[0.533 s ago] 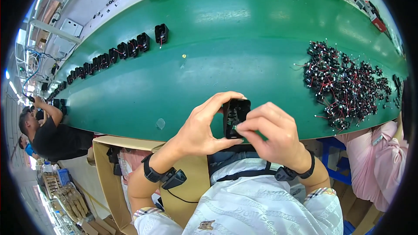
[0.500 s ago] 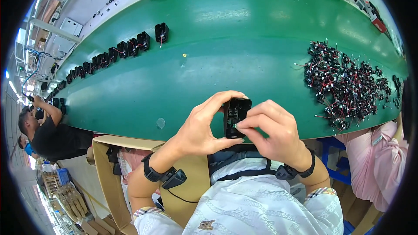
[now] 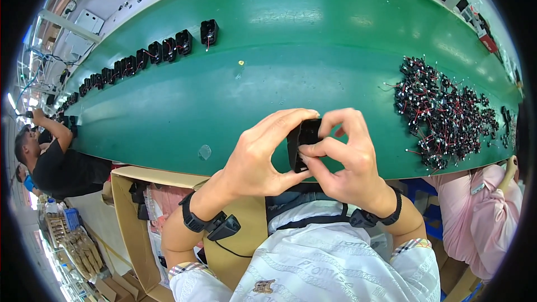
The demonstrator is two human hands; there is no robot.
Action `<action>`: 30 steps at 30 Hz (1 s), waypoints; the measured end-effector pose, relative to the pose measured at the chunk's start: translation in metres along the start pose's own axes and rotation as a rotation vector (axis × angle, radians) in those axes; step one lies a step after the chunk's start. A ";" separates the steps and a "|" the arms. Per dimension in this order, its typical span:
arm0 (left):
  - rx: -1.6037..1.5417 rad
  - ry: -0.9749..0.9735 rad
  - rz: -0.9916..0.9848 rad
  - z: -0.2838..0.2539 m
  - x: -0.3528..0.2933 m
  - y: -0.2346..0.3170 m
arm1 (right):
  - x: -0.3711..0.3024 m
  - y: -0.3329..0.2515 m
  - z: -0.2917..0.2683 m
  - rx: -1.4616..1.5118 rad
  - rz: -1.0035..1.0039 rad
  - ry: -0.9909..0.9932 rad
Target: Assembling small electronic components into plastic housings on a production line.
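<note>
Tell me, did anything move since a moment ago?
Hardly anything. Both hands, the left hand and right hand, keep holding the small black box over the green belt. The row of black boxes and the pile of wired parts stayed put.

A small box part [image 3: 302, 144] sits between the left hand [image 3: 260, 159] and the right hand [image 3: 344, 162], above the near edge of the long belt [image 3: 313, 50]. A row of box parts [image 3: 151, 53] lies far left; a pile of wired parts [image 3: 444, 112] lies right

Open brown cardboard box [image 3: 131, 201] under green table [image 3: 313, 39]
</note>
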State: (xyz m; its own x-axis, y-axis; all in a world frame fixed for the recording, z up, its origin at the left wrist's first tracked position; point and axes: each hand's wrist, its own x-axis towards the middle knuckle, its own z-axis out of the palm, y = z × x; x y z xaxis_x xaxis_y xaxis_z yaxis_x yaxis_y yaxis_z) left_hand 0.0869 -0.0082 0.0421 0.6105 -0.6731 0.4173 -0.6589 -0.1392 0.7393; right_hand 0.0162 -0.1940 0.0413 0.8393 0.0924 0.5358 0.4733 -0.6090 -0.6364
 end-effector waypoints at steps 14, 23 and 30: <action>0.307 0.208 -0.068 -0.020 -0.016 -0.005 | 0.054 0.025 0.021 0.191 -0.023 -0.372; 0.561 0.445 -0.927 -0.166 -0.232 0.031 | 0.221 0.158 0.167 -0.336 -0.099 -0.141; 0.815 0.386 -0.946 -0.155 -0.347 -0.021 | 0.227 0.145 0.202 -0.406 -0.037 -0.256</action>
State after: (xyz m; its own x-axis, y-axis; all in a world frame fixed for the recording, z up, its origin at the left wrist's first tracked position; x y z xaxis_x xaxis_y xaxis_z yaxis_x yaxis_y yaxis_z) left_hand -0.0428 0.3411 -0.0365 0.9773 0.1593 0.1397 0.1008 -0.9296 0.3546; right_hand 0.3297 -0.1023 -0.0413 0.8869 0.2802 0.3674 0.4043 -0.8555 -0.3236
